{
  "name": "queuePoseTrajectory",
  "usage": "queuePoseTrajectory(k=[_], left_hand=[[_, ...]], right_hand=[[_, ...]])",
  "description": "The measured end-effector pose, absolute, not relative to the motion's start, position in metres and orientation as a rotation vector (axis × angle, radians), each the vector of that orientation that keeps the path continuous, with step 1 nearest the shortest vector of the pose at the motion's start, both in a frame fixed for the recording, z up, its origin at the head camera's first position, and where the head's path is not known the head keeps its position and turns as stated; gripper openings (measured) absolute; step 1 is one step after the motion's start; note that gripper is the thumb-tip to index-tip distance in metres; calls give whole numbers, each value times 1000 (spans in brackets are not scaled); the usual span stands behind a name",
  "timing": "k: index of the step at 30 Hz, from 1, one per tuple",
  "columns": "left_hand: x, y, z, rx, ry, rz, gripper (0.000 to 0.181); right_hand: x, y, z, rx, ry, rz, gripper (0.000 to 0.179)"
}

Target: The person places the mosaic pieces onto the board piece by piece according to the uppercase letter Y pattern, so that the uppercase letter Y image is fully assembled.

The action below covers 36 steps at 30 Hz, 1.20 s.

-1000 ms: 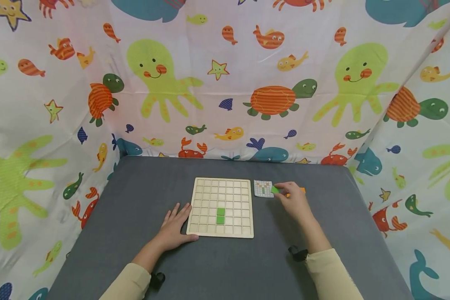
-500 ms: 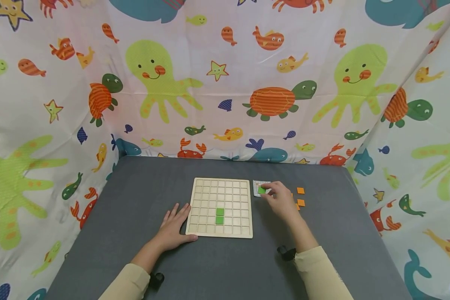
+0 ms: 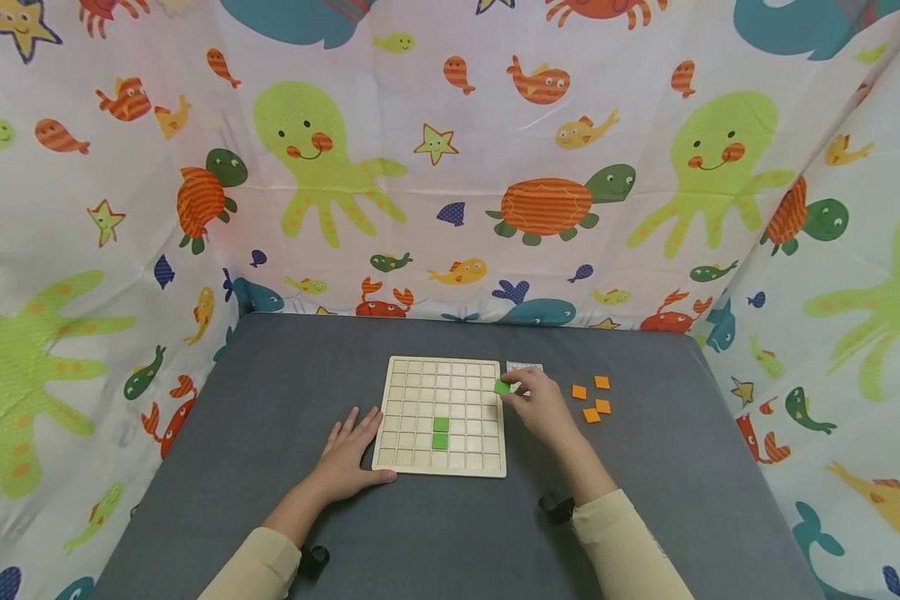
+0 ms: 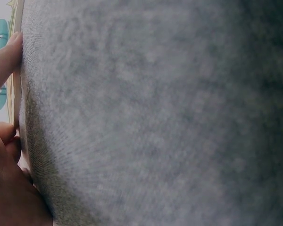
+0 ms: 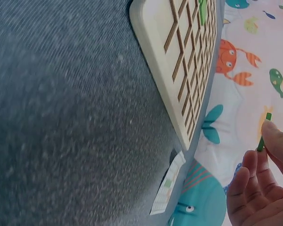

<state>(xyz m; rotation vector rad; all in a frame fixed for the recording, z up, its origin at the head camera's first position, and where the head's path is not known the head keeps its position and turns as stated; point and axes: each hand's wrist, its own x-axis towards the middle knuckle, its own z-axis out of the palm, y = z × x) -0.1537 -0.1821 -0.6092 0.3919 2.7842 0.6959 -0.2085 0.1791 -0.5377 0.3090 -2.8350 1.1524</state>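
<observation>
A pale wooden grid board (image 3: 408,417) lies on the grey table, with two green square tiles (image 3: 440,433) set one above the other in its lower middle. My left hand (image 3: 347,457) rests at the board's lower left corner, fingers straight along the left edge and thumb at the near edge. Between thumb and fingertips my right hand (image 3: 536,407) pinches a third green tile (image 3: 502,387), held above the board's right edge. In the right wrist view that green tile (image 5: 264,132) shows edge-on. Below the right hand lies a small printed pattern card (image 3: 523,365), partly covered.
Several orange square tiles (image 3: 592,415) lie on the table (image 3: 645,467) right of the card. A white curtain (image 3: 435,92) printed with sea animals stands behind the table and at both sides.
My right hand has moved left with the green tile, from beyond the card to the board's right edge. The orange tiles have come into sight. My left hand stays put.
</observation>
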Motion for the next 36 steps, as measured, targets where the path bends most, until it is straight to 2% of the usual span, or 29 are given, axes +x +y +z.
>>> queuePoseTrajectory(k=[36], left_hand=[[-151,-182,-603,407,2788,736,114]], right_hand=[[-210,117,-556,477,-2943,1196,26]])
